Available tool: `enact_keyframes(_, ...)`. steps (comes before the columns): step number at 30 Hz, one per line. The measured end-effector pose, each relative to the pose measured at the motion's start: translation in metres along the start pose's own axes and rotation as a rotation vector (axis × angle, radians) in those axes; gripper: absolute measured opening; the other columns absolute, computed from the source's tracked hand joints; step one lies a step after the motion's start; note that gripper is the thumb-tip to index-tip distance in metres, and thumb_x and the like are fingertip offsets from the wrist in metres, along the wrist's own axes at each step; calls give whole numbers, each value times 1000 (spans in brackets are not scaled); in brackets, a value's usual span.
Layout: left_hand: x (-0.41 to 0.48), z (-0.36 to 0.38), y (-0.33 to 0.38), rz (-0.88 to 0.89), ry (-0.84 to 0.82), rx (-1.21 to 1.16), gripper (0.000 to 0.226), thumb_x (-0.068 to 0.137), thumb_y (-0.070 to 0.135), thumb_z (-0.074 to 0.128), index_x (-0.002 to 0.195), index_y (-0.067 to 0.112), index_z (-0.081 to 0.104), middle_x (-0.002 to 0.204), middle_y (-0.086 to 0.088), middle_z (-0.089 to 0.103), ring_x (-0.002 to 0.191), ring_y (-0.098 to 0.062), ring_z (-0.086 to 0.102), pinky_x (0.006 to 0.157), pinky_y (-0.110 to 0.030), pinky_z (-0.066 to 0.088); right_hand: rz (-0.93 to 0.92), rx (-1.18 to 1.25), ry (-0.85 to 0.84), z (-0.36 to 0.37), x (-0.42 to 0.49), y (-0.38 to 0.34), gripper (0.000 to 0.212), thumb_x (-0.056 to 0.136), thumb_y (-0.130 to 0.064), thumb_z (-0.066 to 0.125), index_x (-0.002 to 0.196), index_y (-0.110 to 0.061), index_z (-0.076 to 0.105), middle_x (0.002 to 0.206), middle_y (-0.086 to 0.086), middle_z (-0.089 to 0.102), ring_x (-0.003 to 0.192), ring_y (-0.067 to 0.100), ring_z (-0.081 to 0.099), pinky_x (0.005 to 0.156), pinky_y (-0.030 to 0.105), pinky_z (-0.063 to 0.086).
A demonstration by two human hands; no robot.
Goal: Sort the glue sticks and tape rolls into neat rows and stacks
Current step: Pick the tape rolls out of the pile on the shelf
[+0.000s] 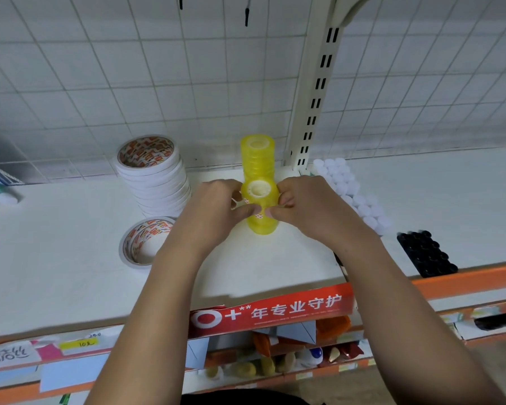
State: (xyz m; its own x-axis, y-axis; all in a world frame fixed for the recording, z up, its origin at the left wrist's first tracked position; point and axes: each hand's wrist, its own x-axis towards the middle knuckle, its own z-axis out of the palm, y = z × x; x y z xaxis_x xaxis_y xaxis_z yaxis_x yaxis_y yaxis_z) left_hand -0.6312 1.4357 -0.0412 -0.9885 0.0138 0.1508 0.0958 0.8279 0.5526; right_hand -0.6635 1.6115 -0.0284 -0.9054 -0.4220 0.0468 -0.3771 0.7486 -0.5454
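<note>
My left hand (pixel 214 211) and right hand (pixel 304 206) pinch the front yellow tape stack (pixel 262 226) from opposite sides, equally near. Its axis is vertical and its base apparently rests on the white shelf (pixel 70 273), just before the rear yellow tape stack (pixel 257 154).

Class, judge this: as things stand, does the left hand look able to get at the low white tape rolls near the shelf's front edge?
Probably yes, once freed: the left hand grips the yellow tape stack, but the low white tape rolls lie right beside its wrist, nothing between.
</note>
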Motion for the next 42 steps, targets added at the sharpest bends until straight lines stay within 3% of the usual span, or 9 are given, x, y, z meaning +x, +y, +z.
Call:
enact_keyframes(5, 3, 7, 3, -17, 0, -16, 32, 86, 35, 71, 103, 9, 68, 92, -7, 70, 87, -28, 63, 78, -44, 50, -10, 34, 7, -1, 1, 2, 33, 79, -28, 78, 76, -1, 58, 80, 17, 66, 81, 31, 63, 71, 42, 49)
enact_keyframes(12, -1, 9, 2, -10, 15, -52, 32, 83, 33, 73, 101, 6, 68, 91, -7, 69, 83, -26, 63, 78, -43, 49, 19, 14, 5, 4, -3, 2, 36, 80, -34, 75, 85, -1, 61, 89, 14, 68, 88, 27, 63, 77, 44, 52)
enact_keyframes(15, -4, 7, -1, -36, 21, -40, 46, 78, 38, 77, 106, 4, 67, 94, -7, 69, 84, -25, 64, 79, -43, 51, 57, -52, -20, 4, -12, 3, 39, 83, -35, 72, 96, 2, 64, 96, 15, 68, 92, 29, 63, 79, 45, 52)
enact_keyframes(17, -11, 4, -8, -54, 31, -33, 52, 77, 40, 78, 112, 5, 65, 96, -5, 69, 86, -23, 64, 80, -41, 52, 90, -104, -38, 5, -21, 4, 35, 85, -36, 70, 101, -5, 65, 97, 9, 68, 93, 25, 63, 81, 42, 52)
enact_keyframes(20, -26, -4, -23, -57, 42, -5, 36, 80, 39, 75, 106, 15, 68, 89, 3, 69, 82, -18, 64, 78, -38, 53, 69, -127, -118, 13, -31, -7, 19, 86, -35, 69, 93, -17, 66, 89, -1, 68, 87, 18, 64, 79, 35, 53)
enact_keyframes(24, -57, -28, -49, -146, 155, 144, 22, 82, 48, 68, 95, 31, 67, 83, 16, 65, 80, -12, 60, 66, -30, 45, -64, -108, -204, 39, -24, -53, 9, 86, -29, 66, 90, -21, 66, 84, -1, 67, 81, 18, 63, 74, 34, 53)
enact_keyframes(27, -83, -57, -76, -224, 232, 200, 21, 83, 49, 65, 90, 30, 67, 83, 12, 67, 81, -16, 61, 66, -31, 47, -194, -79, -175, 63, -10, -98, 4, 83, -25, 65, 86, -23, 68, 80, -4, 67, 83, 18, 63, 72, 33, 53)
enact_keyframes(32, -132, -110, -136, -375, 302, 246, 21, 87, 46, 62, 101, 30, 66, 94, 13, 67, 91, -14, 62, 72, -32, 50, -378, -41, -193, 114, 15, -183, 5, 84, -26, 63, 86, -25, 68, 79, -8, 67, 75, 13, 64, 72, 35, 55)
enact_keyframes(42, -220, -197, -255, -552, 364, 307, 23, 89, 40, 61, 104, 23, 65, 105, 4, 63, 96, -19, 60, 72, -34, 50, -534, 28, -219, 211, 41, -330, 13, 86, -32, 65, 97, -27, 67, 90, -9, 66, 82, 13, 61, 77, 34, 53)
